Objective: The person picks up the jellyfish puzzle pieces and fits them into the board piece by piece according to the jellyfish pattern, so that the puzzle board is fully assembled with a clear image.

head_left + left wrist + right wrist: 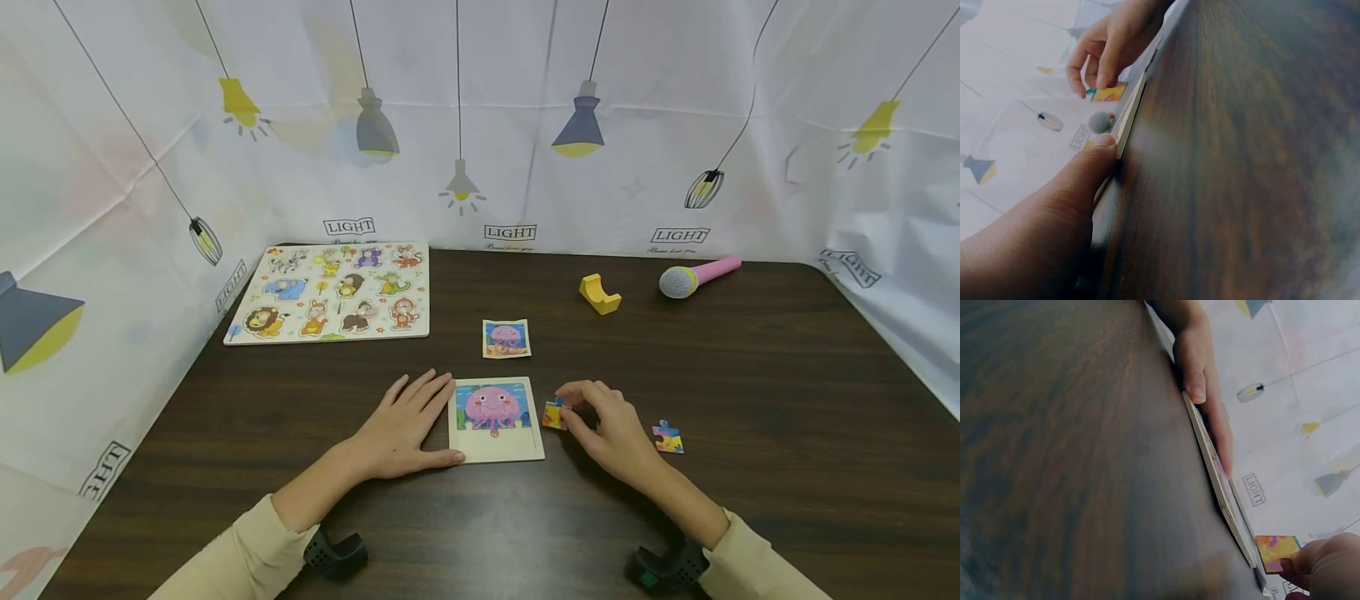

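Note:
A square puzzle board (498, 447) with a pink jellyfish picture lies flat in front of me, its lower strip bare. My left hand (405, 429) rests with spread fingers along the board's left edge, the thumb at its lower corner. Just right of the board, my right hand (611, 429) pinches a yellow and blue puzzle piece (553, 414) between thumb and fingers; in the right wrist view the puzzle piece (1277, 553) is tilted up. Another puzzle piece (667, 437), pink, blue and yellow, lies on the table to the right of that hand.
Beyond the board lies a small jellyfish picture card (506, 339). A large animal puzzle board (330, 293) is at the back left. A yellow curved block (600, 294) and a pink toy microphone (697, 277) lie at the back right, before a lamp-printed cloth (502, 192).

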Available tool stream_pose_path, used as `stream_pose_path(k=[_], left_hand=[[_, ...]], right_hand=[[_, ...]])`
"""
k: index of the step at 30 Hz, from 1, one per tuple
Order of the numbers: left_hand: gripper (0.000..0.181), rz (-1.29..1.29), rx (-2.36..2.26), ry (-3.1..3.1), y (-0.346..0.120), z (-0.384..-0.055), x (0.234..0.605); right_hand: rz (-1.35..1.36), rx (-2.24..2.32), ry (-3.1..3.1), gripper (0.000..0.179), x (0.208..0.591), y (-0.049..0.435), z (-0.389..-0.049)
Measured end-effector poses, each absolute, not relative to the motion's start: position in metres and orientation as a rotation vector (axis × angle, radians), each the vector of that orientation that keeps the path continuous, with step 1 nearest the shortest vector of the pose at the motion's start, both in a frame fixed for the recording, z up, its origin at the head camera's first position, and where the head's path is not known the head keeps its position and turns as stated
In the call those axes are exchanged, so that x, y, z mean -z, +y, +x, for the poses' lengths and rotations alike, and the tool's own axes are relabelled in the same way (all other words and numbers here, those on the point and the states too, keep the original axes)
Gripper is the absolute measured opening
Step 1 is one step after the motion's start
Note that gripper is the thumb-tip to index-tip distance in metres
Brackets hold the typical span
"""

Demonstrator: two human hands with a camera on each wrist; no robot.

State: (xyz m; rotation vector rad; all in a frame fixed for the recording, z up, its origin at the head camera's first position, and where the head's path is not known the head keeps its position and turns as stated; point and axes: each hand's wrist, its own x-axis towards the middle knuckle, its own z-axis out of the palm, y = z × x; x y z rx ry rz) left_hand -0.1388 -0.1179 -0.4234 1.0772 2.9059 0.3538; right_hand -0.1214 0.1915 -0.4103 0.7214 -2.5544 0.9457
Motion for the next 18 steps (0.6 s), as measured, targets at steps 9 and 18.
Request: stream_pose_path(k=[9,18], left_hand=[[0.096,1.076,-0.342,2.908,-0.118,-0.139,0.424],[0.077,1.125,-0.379,2.906,-0.12,-0.139,0.425]], right_hand=[[0.718,-1.05,-2.564,0.024,0.406,0.184,-0.12],[0.781,-1.076,-2.558,0.022,0.406,0.17,-0.121]])
